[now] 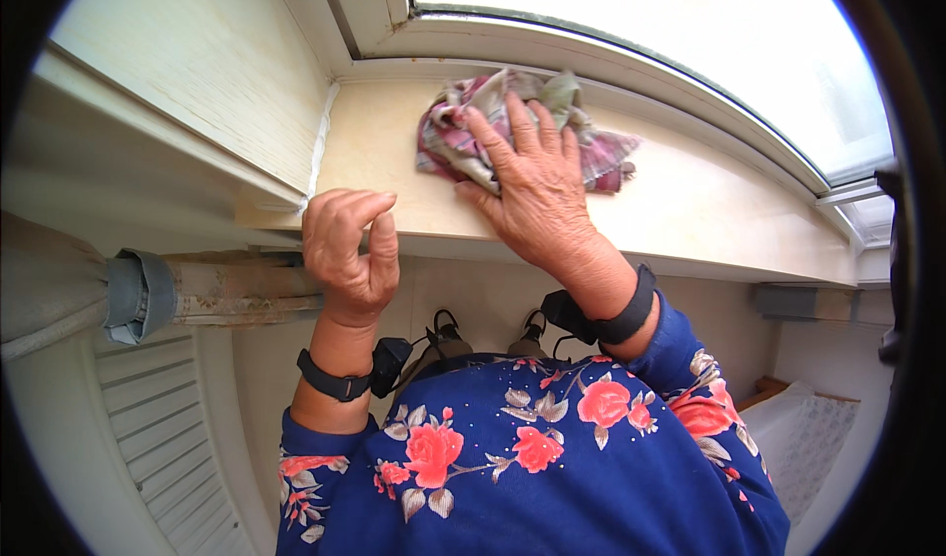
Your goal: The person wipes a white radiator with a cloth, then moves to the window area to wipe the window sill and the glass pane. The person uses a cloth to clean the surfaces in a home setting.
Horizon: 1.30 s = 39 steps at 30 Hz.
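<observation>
A crumpled cloth point(469, 131) with pink, white and greenish patches lies on the pale windowsill point(665, 201), close to the window frame. My right hand point(536, 179) rests palm down on the cloth, its fingers spread over the folds and the thumb at the near edge. The cloth looks slightly blurred. My left hand point(351, 249) is raised at the sill's near left corner, with the fingers curled and the thumb near the index finger. Nothing shows between them, and the inside of the palm is partly hidden.
The window frame point(591, 57) borders the sill's far side. A pale side panel point(199, 75) rises at the left. Below it hangs a gathered curtain point(236, 290) with a blue-grey band, above a slatted white panel point(159, 408). A wooden-edged item under plastic point(798, 423) stands at the lower right.
</observation>
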Tool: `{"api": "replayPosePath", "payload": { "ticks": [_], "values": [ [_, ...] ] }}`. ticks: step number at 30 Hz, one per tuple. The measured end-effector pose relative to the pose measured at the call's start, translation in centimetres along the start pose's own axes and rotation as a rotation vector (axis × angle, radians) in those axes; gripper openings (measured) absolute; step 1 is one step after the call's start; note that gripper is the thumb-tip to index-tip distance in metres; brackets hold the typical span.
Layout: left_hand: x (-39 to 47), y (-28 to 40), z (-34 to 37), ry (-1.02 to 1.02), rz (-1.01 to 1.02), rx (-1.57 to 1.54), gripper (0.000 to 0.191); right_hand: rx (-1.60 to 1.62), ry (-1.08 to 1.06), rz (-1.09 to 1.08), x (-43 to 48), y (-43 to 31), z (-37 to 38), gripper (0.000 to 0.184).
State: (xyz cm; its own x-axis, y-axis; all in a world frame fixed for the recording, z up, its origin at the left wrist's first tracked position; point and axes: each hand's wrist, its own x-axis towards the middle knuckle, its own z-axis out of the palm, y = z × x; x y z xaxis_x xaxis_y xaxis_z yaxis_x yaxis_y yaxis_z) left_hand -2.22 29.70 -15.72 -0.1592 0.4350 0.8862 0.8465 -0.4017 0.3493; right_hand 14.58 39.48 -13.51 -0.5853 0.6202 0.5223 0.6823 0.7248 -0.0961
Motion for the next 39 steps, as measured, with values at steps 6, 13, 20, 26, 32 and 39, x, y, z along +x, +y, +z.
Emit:
{"api": "replayPosePath", "payload": {
  "ticks": [6, 13, 20, 26, 32, 39],
  "values": [
    [-2.4, -0.7, -5.2, -0.072, -0.073, 0.057, 0.006, 0.061, 0.042, -0.150, -1.4, -0.2, -0.5, 0.064],
    [-5.0, -2.0, -8.1, -0.079, -0.184, 0.141, 0.007, -0.219, 0.034, 0.181, -0.2, 0.7, -1.7, 0.059],
    [-7.2, -1.4, -8.1, -0.055, -0.275, 0.234, 0.006, -0.142, 0.024, 0.086, 4.1, -3.2, 1.9, 0.055],
    [-3.4, -2.3, -5.5, -0.191, -0.220, 0.210, 0.011, -0.100, 0.075, 0.056, 5.0, -1.1, 2.3, 0.051],
    [-1.7, -2.9, -5.0, -0.162, -0.169, 0.186, 0.012, -0.047, -0.072, -0.044, 1.4, -2.6, 0.3, 0.053],
    [1.1, -6.3, -3.8, -0.092, -0.228, 0.146, 0.011, 0.083, 0.060, -0.161, 2.9, -3.2, 1.5, 0.052]
  ]
}}
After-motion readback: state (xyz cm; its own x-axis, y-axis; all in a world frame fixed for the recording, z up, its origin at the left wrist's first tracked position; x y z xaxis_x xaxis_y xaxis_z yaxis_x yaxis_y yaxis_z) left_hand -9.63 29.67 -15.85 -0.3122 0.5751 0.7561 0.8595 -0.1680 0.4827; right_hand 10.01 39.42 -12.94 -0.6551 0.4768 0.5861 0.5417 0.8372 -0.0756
